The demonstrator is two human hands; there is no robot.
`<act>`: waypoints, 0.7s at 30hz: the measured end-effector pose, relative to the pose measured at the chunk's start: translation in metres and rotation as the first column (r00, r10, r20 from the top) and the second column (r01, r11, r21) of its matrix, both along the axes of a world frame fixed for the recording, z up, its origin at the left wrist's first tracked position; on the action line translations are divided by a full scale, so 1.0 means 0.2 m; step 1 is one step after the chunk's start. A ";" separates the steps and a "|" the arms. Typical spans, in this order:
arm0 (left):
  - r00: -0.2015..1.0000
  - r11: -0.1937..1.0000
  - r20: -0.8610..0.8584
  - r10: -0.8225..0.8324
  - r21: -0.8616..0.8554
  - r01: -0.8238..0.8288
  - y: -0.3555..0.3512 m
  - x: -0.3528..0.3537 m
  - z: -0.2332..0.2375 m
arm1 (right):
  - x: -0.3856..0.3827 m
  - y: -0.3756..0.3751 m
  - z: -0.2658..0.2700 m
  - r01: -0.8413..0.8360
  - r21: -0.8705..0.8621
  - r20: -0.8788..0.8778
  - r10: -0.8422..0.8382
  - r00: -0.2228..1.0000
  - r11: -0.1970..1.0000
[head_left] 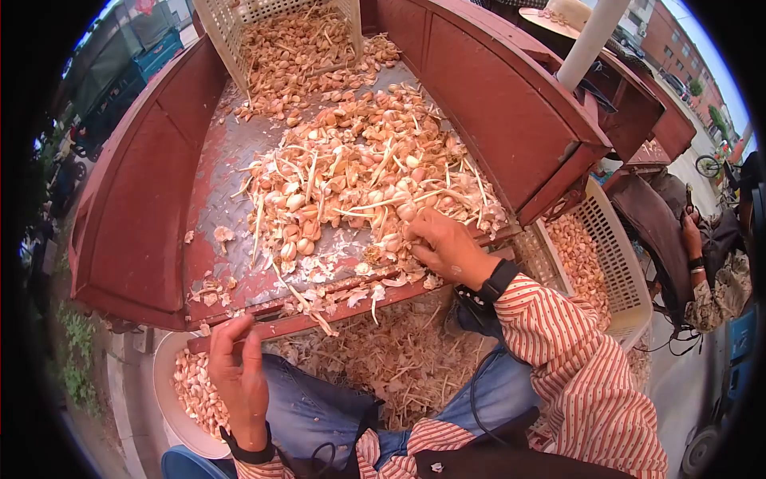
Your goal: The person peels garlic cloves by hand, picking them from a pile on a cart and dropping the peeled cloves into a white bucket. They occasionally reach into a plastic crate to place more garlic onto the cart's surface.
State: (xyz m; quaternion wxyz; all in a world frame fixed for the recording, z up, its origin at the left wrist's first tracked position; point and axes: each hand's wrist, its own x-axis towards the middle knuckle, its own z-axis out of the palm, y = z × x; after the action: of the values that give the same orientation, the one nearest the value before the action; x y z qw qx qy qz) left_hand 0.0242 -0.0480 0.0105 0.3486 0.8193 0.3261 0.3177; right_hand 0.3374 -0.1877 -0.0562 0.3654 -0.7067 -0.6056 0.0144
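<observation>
A heap of garlic cloves, stems and papery skins (359, 184) lies on the metal bed of a red cart (231, 160). My right hand (443, 247) rests on the near edge of the heap with its fingers curled among the cloves; whether it grips one is hidden. My left hand (237, 375) is held over a white bowl of peeled cloves (187, 391) at the lower left, fingers pinched together near the cart's front rim. My lap in blue jeans is covered with garlic skins (391, 359).
A white plastic basket of garlic (279, 40) leans at the back of the cart bed. Another basket of cloves (598, 263) stands to the right, below the cart's side wall. Another person's hand (692, 235) shows at the far right. A bicycle and street lie beyond.
</observation>
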 end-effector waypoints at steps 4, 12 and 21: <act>0.949 0.922 -0.015 -0.314 0.233 0.308 -0.19 0.55 -0.07 | 0.00 -0.01 0.00 0.007 0.080 -0.052 -0.003 0.999 0.997; 0.913 0.854 -0.192 -0.359 0.326 0.405 -0.20 0.96 -0.29 | 0.08 -0.08 -0.03 0.027 0.170 -0.099 -0.010 0.995 0.985; 0.948 0.711 0.264 -0.178 -0.632 0.309 -0.18 0.67 -0.17 | 0.04 -0.18 0.06 0.040 0.153 -0.123 -0.021 0.992 0.987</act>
State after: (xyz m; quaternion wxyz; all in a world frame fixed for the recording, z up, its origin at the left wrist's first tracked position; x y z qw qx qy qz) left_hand 0.1584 -0.0849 -0.0234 0.6850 0.6436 0.2727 0.2054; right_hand 0.3444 -0.2237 -0.0446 0.4554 -0.6833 -0.5707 0.0046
